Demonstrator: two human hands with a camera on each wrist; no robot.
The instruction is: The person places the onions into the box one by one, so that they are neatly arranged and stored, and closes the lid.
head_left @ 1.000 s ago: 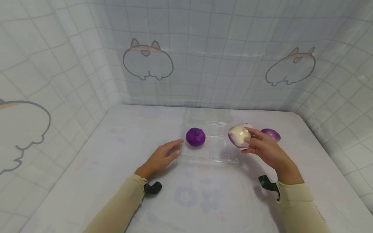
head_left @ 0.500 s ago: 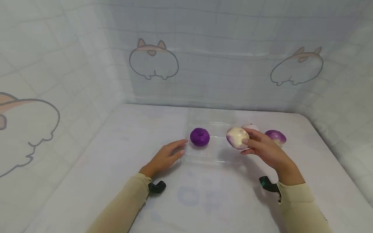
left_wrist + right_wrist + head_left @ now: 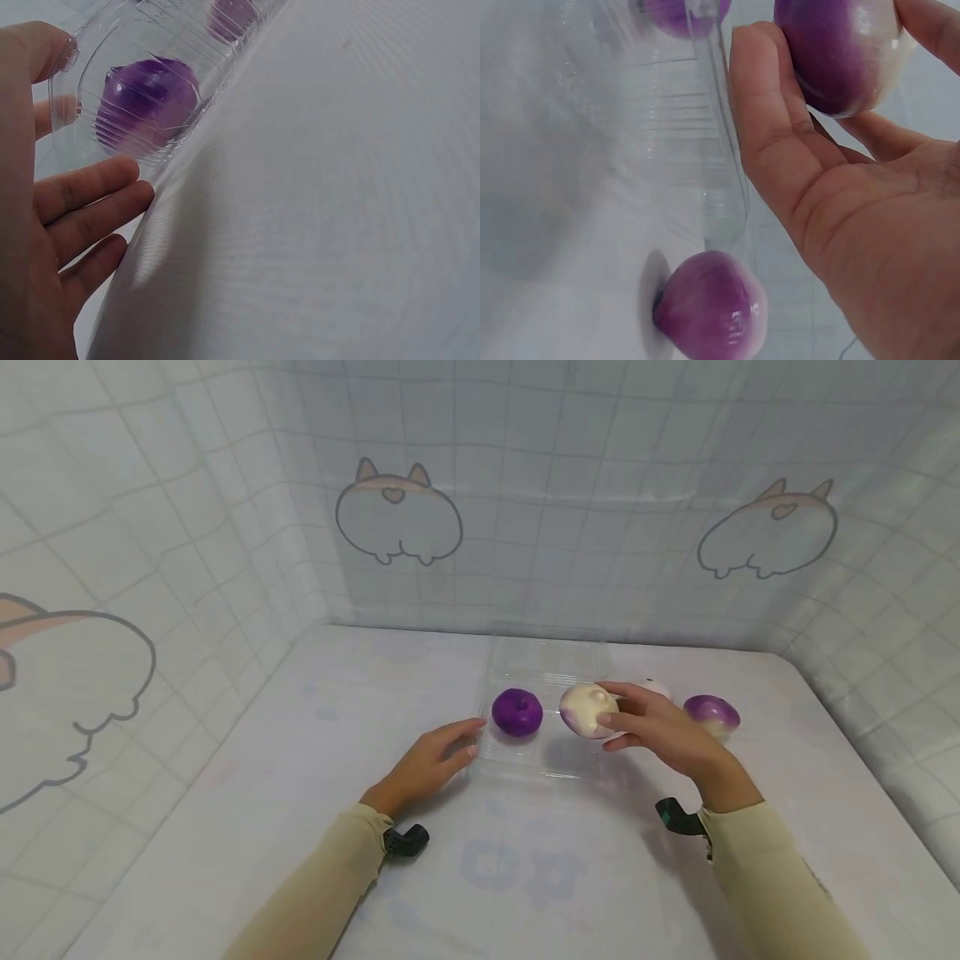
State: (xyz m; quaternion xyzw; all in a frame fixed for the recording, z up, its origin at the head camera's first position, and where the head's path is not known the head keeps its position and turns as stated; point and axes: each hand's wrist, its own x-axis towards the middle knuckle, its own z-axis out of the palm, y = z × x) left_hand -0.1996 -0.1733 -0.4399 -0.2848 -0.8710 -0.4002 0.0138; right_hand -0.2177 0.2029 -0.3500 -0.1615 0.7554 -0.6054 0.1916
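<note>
My right hand (image 3: pixel 667 731) grips a purple-and-white onion (image 3: pixel 587 711) between thumb and fingers, above the right half of a clear plastic clamshell box (image 3: pixel 517 762). In the right wrist view, the onion (image 3: pixel 832 52) shows its purple side, and the box wall (image 3: pixel 724 150) stands beside the fingers. A deep purple, round vegetable (image 3: pixel 517 712) sits in the left half of the box. My left hand (image 3: pixel 427 764) lies at the box's left edge with its fingers apart. In the left wrist view, its fingertips (image 3: pixel 124 171) touch or nearly touch the clear wall.
Right of the box lies another purple-and-white onion (image 3: pixel 711 714). A pale round thing (image 3: pixel 657 687) is partly hidden behind my right hand. The box lid (image 3: pixel 547 652) lies folded back toward the tiled-pattern curtain (image 3: pixel 570 527). White cloth (image 3: pixel 375 693) covers the table.
My right hand has carried the onion leftward, from the box's right edge to over its right half. The left hand stays at the box's edge. The head view has shifted slightly.
</note>
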